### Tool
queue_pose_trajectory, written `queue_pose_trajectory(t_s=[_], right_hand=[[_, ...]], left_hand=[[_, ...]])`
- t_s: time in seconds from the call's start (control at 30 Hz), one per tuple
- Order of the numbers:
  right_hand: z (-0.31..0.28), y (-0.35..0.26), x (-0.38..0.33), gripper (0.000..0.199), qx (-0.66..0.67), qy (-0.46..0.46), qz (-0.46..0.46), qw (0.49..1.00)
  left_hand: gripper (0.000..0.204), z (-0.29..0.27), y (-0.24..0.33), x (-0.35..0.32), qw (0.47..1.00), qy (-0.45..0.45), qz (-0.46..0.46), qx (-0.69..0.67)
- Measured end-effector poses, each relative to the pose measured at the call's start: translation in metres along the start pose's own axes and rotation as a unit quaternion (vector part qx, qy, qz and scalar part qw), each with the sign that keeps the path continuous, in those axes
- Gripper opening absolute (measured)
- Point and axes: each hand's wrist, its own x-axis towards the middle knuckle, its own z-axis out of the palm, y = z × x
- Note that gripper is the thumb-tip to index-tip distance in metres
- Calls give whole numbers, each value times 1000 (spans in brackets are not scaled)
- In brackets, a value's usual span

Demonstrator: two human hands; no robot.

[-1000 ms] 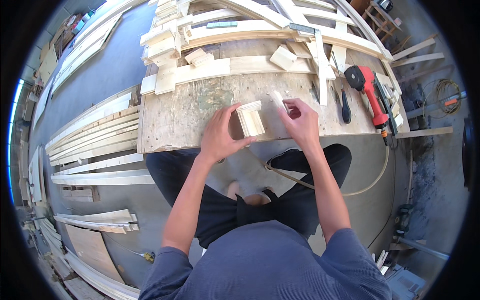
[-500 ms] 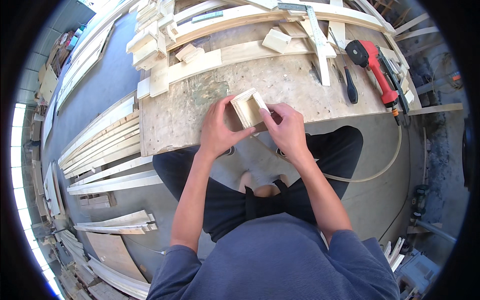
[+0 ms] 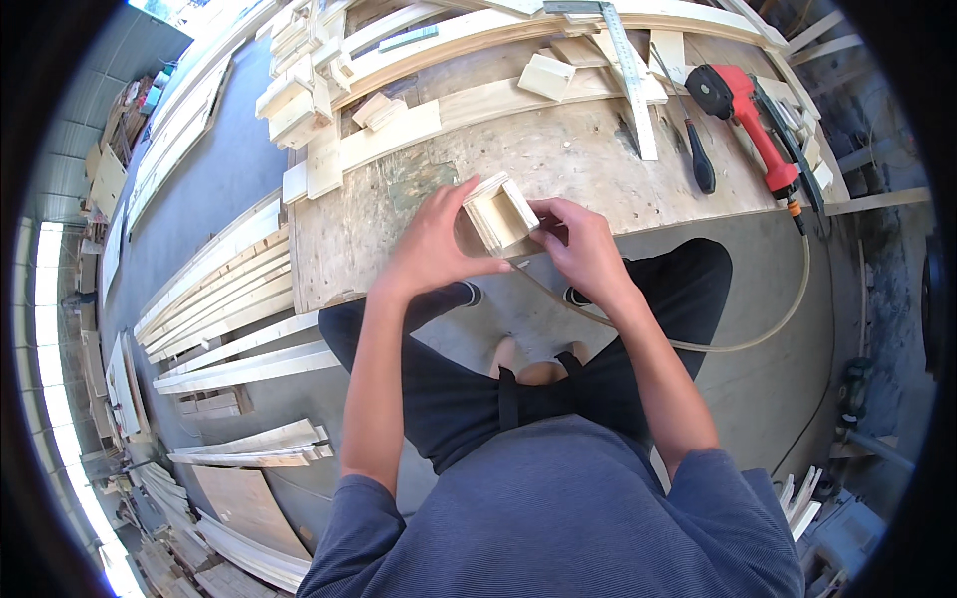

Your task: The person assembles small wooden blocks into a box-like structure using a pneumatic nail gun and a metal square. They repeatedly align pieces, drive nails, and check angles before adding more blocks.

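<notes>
A small open-topped wooden box (image 3: 488, 206) of pale plywood is tilted between my two hands at the bench's near edge. My left hand (image 3: 436, 239) wraps its left side, fingers at the far corner and thumb along the near side. On the right side, my right hand (image 3: 578, 244) pinches the near right corner with thumb and bent fingers. The box's hollow shows from above; its underside is hidden. Beneath it is the worn plywood workbench (image 3: 379, 244).
Right on the bench lie a red and black air nailer (image 3: 755, 135) with its hose (image 3: 803, 289), a dark-handled screwdriver (image 3: 702, 169) and a metal square (image 3: 630, 80). Wood strips and blocks (image 3: 545, 77) line the far side. Long boards (image 3: 224, 274) are stacked at left.
My right hand has shifted down along the box's right side, its thumb no longer over the opening. The view has turned slightly; the box stays in both hands.
</notes>
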Motion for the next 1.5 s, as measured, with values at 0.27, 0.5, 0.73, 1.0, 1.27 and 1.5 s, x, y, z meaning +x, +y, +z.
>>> queue_pose_trajectory(t_s=[0.27,0.5,0.73,1.0,1.27,1.5], right_hand=[[9,26,12,38,-101,83,-105,986],[-11,8,25,37,-52,0,2,999],[-7,6,33,34,111,-43,41,992],[-21,-13,36,40,14,-55,-61,996],[-24,-26,25,48,-81,-110,-129,982],[-26,-31,23,48,-82,-112,-131,982]], left_hand=[[75,1,0,14,998,21,-51,-42],[57,25,9,5,989,113,-81,-42],[51,53,-5,-9,973,214,-49,-69],[48,50,8,-12,965,222,6,-139],[46,36,-14,-23,923,140,-7,-358],[68,30,-13,-16,927,134,2,-350]])
